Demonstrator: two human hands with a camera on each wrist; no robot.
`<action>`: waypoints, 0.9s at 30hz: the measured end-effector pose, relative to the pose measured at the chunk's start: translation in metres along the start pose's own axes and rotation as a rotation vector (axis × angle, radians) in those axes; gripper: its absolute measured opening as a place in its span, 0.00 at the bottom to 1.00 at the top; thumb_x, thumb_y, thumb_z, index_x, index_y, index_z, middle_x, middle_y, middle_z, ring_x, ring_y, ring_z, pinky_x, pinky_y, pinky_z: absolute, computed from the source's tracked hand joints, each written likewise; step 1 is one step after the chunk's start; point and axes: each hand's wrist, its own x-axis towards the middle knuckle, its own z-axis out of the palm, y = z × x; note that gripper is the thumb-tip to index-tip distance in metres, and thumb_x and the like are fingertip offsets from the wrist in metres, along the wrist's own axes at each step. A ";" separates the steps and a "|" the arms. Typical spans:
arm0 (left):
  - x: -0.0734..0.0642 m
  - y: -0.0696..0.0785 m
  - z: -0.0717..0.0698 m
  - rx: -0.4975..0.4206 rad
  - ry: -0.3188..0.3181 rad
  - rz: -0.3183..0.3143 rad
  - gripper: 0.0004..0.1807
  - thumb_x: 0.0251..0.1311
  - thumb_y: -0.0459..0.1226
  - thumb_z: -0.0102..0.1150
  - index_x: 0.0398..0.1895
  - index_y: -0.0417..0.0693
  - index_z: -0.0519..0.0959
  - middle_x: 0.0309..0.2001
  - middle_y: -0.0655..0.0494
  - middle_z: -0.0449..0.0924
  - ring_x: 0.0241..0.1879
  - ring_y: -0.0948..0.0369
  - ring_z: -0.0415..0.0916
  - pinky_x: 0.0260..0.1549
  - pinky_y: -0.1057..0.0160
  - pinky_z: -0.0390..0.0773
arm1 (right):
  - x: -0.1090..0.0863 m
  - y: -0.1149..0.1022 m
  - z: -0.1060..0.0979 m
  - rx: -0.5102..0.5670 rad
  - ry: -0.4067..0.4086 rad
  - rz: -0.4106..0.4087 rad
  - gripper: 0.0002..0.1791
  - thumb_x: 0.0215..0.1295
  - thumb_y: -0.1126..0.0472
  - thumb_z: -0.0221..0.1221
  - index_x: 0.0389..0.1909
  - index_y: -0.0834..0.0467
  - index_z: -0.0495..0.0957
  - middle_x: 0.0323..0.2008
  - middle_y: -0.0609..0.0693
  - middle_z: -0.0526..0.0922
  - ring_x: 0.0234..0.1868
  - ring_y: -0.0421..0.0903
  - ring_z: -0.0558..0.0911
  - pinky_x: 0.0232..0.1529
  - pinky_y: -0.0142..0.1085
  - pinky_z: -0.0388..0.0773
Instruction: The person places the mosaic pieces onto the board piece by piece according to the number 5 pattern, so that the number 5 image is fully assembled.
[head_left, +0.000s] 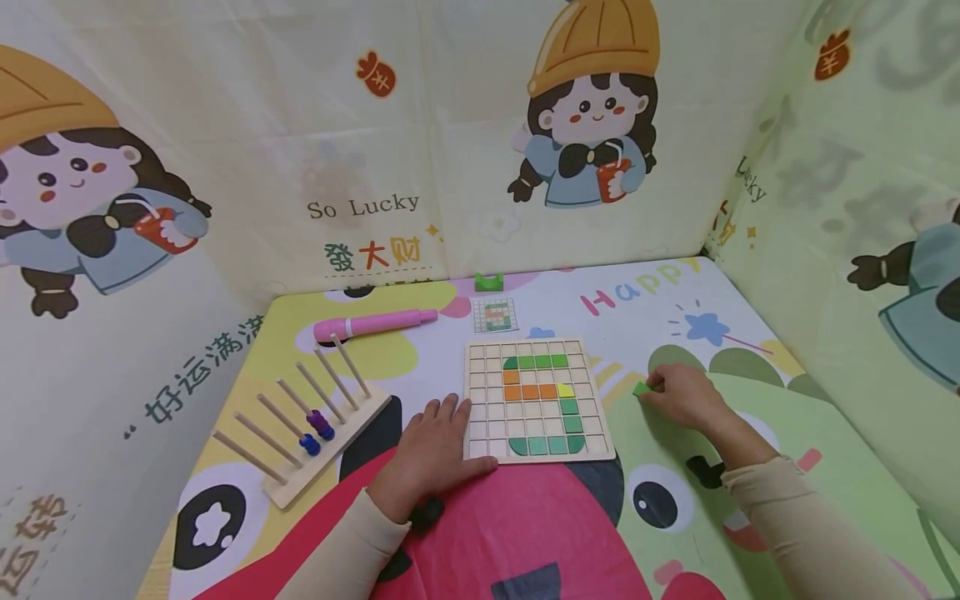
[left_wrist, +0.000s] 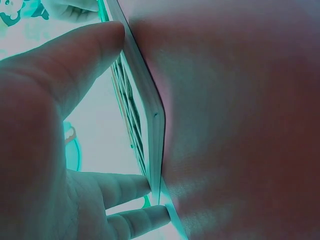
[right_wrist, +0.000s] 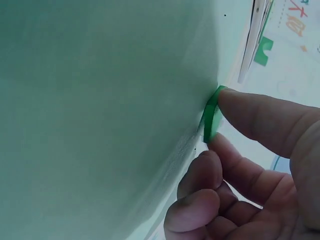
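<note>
A square wooden grid board [head_left: 487, 417] lies in the middle of the table in the head view. Green, orange and yellow tiles in it form a shape like a 5. My left hand [head_left: 431, 450] rests at the board's lower left corner, fingers spread and thumb along the near edge. In the left wrist view the fingertips [left_wrist: 135, 220] touch the board's rim [left_wrist: 156, 130]. To the right of the board, my right hand [head_left: 686, 400] pinches a small green tile [head_left: 641, 389] between thumb and index finger, close over the tablecloth. The right wrist view shows this tile [right_wrist: 212, 115] tilted.
Left of the board stands a wooden peg rack [head_left: 341, 436] with several upright pegs and a few blue and purple beads [head_left: 310, 445]. A pink pen [head_left: 375, 323] lies behind it. Beyond the board are a small pattern card [head_left: 495, 315] and a green holder [head_left: 489, 283]. Printed cloth walls enclose the table.
</note>
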 end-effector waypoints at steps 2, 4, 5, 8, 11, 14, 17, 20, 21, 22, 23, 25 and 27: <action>0.000 0.000 0.000 0.001 -0.001 -0.002 0.59 0.49 0.67 0.70 0.80 0.47 0.62 0.75 0.42 0.64 0.73 0.43 0.62 0.67 0.38 0.70 | 0.001 0.000 0.000 0.008 0.011 -0.002 0.13 0.63 0.57 0.68 0.36 0.64 0.82 0.33 0.57 0.85 0.32 0.51 0.81 0.35 0.46 0.77; 0.000 0.000 0.000 0.001 -0.003 -0.004 0.59 0.48 0.67 0.70 0.80 0.47 0.62 0.75 0.42 0.64 0.73 0.42 0.62 0.67 0.38 0.70 | 0.002 0.001 0.002 0.024 0.030 -0.006 0.12 0.62 0.58 0.69 0.34 0.63 0.81 0.32 0.56 0.84 0.31 0.49 0.80 0.34 0.44 0.76; 0.000 0.000 0.001 0.001 -0.003 -0.003 0.59 0.48 0.67 0.70 0.80 0.47 0.62 0.75 0.42 0.64 0.73 0.42 0.62 0.67 0.38 0.70 | 0.002 0.000 0.003 0.031 0.037 -0.010 0.12 0.61 0.58 0.70 0.34 0.63 0.80 0.31 0.55 0.84 0.31 0.49 0.79 0.34 0.43 0.76; 0.000 0.000 0.001 0.004 -0.003 -0.002 0.59 0.48 0.67 0.70 0.80 0.47 0.62 0.76 0.42 0.63 0.73 0.42 0.62 0.67 0.38 0.70 | 0.002 0.000 0.005 0.055 0.063 -0.030 0.10 0.60 0.60 0.70 0.34 0.62 0.80 0.31 0.54 0.83 0.31 0.48 0.78 0.34 0.41 0.74; 0.000 0.000 0.001 0.008 -0.002 0.001 0.59 0.49 0.67 0.70 0.80 0.47 0.62 0.76 0.42 0.63 0.73 0.42 0.62 0.67 0.38 0.71 | 0.001 -0.002 0.005 0.102 0.075 -0.045 0.09 0.61 0.62 0.70 0.35 0.62 0.81 0.31 0.54 0.84 0.32 0.48 0.79 0.34 0.40 0.74; 0.000 0.000 0.001 0.007 -0.002 0.001 0.59 0.48 0.67 0.71 0.79 0.47 0.62 0.76 0.42 0.64 0.73 0.42 0.62 0.67 0.38 0.71 | -0.001 -0.007 0.007 0.159 0.066 -0.054 0.09 0.63 0.63 0.69 0.39 0.64 0.82 0.34 0.55 0.85 0.35 0.48 0.80 0.35 0.40 0.76; 0.000 0.000 0.001 0.009 -0.002 0.000 0.60 0.48 0.67 0.71 0.79 0.47 0.62 0.75 0.43 0.64 0.72 0.43 0.62 0.66 0.38 0.71 | -0.002 -0.018 0.010 0.201 0.048 -0.063 0.10 0.65 0.63 0.67 0.43 0.64 0.83 0.35 0.55 0.85 0.36 0.48 0.79 0.35 0.40 0.76; -0.001 0.000 0.002 0.014 0.000 0.002 0.60 0.48 0.68 0.70 0.80 0.47 0.62 0.76 0.43 0.64 0.73 0.43 0.62 0.66 0.38 0.72 | -0.001 -0.030 0.014 0.235 0.023 -0.083 0.09 0.67 0.63 0.66 0.44 0.63 0.83 0.35 0.53 0.85 0.36 0.46 0.78 0.35 0.39 0.76; -0.001 0.000 0.002 0.013 0.000 0.003 0.60 0.48 0.68 0.71 0.80 0.47 0.62 0.76 0.43 0.64 0.73 0.43 0.62 0.66 0.38 0.72 | 0.000 -0.034 0.016 0.250 0.012 -0.088 0.09 0.67 0.63 0.66 0.44 0.63 0.83 0.35 0.52 0.84 0.35 0.46 0.78 0.35 0.39 0.76; -0.001 0.000 0.002 0.012 0.000 0.004 0.60 0.48 0.67 0.71 0.80 0.47 0.62 0.76 0.43 0.64 0.73 0.43 0.62 0.66 0.38 0.72 | 0.001 -0.039 0.018 0.268 -0.002 -0.096 0.09 0.67 0.63 0.66 0.44 0.63 0.83 0.34 0.52 0.84 0.35 0.46 0.78 0.35 0.39 0.76; -0.001 0.000 0.002 0.010 0.000 0.004 0.60 0.48 0.67 0.71 0.80 0.47 0.62 0.76 0.43 0.64 0.73 0.43 0.62 0.66 0.38 0.72 | 0.002 -0.043 0.020 0.286 -0.017 -0.096 0.08 0.67 0.63 0.65 0.43 0.62 0.83 0.34 0.51 0.84 0.35 0.46 0.78 0.35 0.38 0.76; -0.001 0.000 0.002 0.007 0.000 0.004 0.60 0.48 0.67 0.71 0.80 0.47 0.62 0.76 0.43 0.64 0.73 0.43 0.62 0.66 0.38 0.72 | 0.004 -0.052 0.025 0.317 -0.047 -0.097 0.06 0.68 0.63 0.65 0.42 0.61 0.83 0.33 0.49 0.83 0.35 0.45 0.77 0.35 0.37 0.76; -0.001 0.000 0.001 0.005 -0.001 0.003 0.60 0.48 0.67 0.71 0.80 0.47 0.62 0.76 0.43 0.63 0.73 0.43 0.62 0.67 0.38 0.71 | 0.005 -0.062 0.030 0.354 -0.080 -0.095 0.05 0.68 0.63 0.65 0.41 0.60 0.83 0.32 0.49 0.83 0.35 0.45 0.77 0.36 0.37 0.76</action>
